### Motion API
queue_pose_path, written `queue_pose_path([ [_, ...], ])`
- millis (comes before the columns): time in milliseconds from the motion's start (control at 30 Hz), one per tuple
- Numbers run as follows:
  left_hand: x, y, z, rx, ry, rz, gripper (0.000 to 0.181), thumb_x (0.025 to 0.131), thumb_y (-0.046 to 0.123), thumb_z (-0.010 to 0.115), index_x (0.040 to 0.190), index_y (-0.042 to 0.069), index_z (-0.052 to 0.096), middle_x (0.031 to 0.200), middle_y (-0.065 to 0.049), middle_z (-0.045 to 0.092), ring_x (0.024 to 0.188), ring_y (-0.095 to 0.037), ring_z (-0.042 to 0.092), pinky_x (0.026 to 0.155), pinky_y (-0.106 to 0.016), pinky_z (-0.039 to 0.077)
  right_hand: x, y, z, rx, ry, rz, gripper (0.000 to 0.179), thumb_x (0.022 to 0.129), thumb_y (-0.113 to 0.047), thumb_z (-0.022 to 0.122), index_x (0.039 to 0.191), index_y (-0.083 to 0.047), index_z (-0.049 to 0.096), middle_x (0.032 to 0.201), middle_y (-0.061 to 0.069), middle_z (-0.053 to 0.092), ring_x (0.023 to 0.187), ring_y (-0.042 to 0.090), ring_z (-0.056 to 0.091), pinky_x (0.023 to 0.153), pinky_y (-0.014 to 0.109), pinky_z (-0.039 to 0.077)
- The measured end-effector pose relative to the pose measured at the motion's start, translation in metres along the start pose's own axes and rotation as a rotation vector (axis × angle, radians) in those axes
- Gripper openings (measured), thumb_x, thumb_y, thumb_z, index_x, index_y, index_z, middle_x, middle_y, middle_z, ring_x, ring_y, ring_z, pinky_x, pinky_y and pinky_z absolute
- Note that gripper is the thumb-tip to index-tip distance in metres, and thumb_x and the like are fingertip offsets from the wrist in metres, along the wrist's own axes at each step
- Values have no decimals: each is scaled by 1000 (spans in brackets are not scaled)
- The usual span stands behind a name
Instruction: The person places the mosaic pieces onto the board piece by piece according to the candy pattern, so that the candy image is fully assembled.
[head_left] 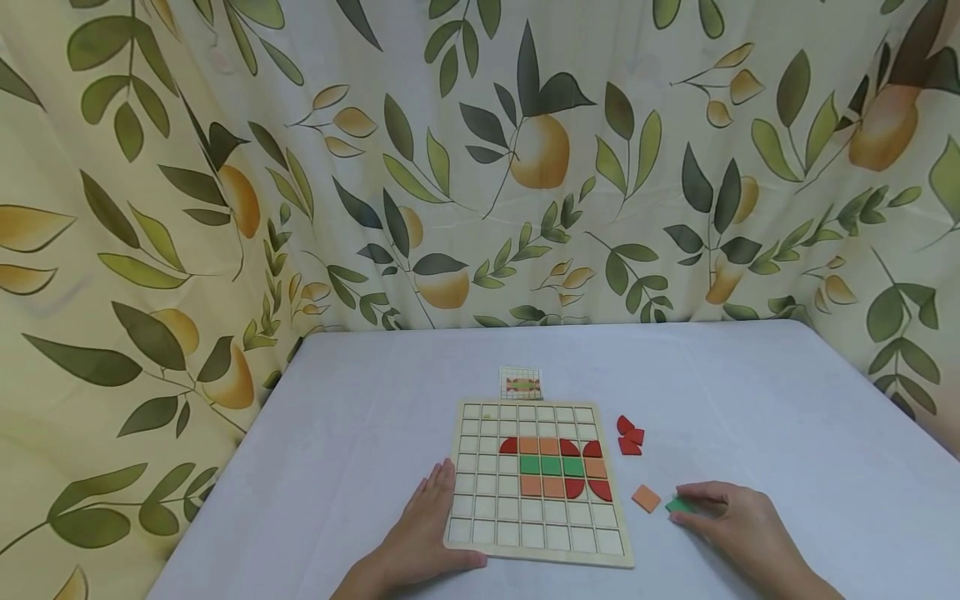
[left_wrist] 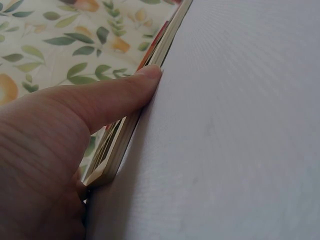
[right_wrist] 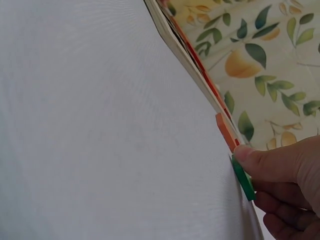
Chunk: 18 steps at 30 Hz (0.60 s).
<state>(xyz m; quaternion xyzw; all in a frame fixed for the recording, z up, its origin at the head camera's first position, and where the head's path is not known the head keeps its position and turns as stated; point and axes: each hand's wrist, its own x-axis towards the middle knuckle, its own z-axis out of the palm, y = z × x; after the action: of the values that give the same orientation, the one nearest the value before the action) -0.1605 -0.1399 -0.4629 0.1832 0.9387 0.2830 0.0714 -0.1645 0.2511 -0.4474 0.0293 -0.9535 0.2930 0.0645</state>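
The green tile (head_left: pixel 678 506) is in the right hand's grip, pinched between thumb and fingers just above or on the tabletop (head_left: pixel 352 417); I cannot tell which. The wooden grid board (head_left: pixel 536 553) lies to the left of that grip, and its row of 3 green squares (head_left: pixel 551 467) is farther off, leftward and away from the person. An orange square tile (head_left: pixel 646 498) sits just beside the green tile, between it and the board. The fingers hide part of the held tile, so its long axis cannot be judged. The right hand (head_left: pixel 738 527) is nearer the loose pieces, including 3 red pieces (head_left: pixel 630 447); the left hand (head_left: pixel 427 532), fingers extended and thumb spread, braces the board's near left corner. White cloth covers the tabletop; fruit-printed curtains (head_left: pixel 517 267) hang behind.
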Motion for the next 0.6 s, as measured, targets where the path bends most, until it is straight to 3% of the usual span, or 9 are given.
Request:
queue_pose_path([
  [233,0,0,0,0,0,-5,123,64,74,60,145,-3,10,151,-16,9,138,-27,4,108,-48,10,0,-3,0,4,-8,-21,35,66,-16,82,97,-2,71,93,9,69,97,33,60,79,47,48],
  [600,0,0,0,0,6,5,121,65,73,61,145,-3,11,152,-16,9,138,-26,4,108,-48,10,2,1,-1,-43,-25,-51,37,66,-13,82,99,0,70,94,11,67,95,34,59,79,50,48],
])
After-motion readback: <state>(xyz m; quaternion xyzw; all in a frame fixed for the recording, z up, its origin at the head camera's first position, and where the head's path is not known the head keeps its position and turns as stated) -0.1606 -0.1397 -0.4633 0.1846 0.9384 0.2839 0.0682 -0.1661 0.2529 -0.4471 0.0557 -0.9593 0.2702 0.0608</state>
